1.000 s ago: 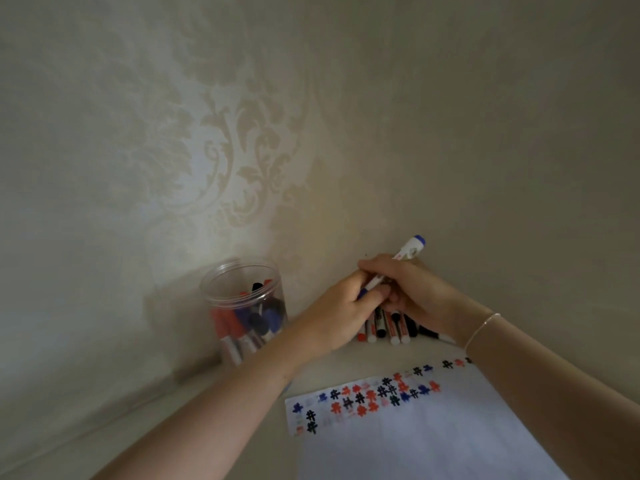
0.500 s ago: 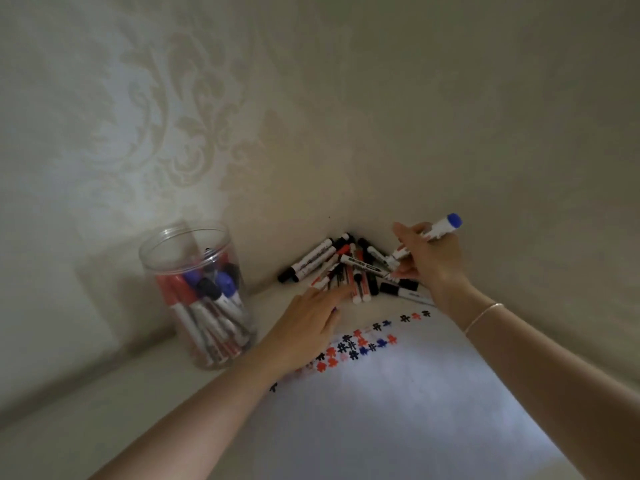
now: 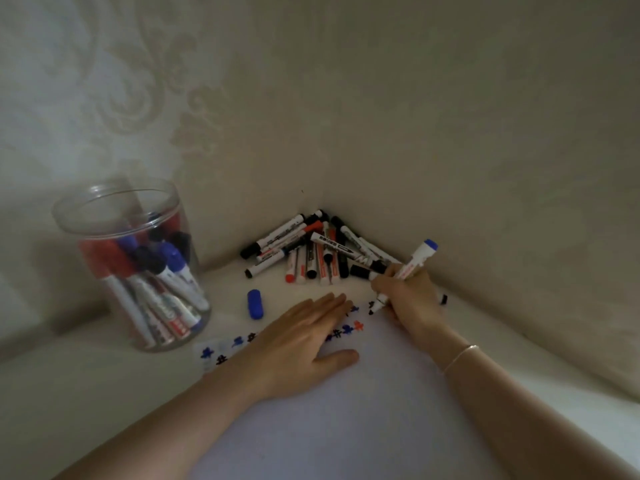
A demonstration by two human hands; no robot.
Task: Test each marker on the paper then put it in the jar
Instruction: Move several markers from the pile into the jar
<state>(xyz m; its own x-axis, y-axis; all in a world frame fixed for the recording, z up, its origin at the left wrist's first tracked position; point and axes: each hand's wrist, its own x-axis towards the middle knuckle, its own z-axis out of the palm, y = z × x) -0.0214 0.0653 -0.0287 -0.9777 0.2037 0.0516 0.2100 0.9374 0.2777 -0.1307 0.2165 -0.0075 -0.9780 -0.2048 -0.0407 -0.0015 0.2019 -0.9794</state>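
My right hand grips an uncapped white marker with a blue end, its tip touching the far edge of the white paper. My left hand lies flat on the paper, fingers spread, covering part of a row of small blue, red and black test marks. The marker's blue cap lies loose on the table between the jar and the hands. A clear jar at the left holds several capped markers. A pile of markers fills the corner.
Two patterned walls meet in a corner right behind the pile. The white tabletop runs along both walls. A thin bracelet sits on my right wrist.
The cap came off the marker and now lies on the table. My right hand lowered the marker tip to the paper. My left hand settled flat on the sheet. The view tilted down.
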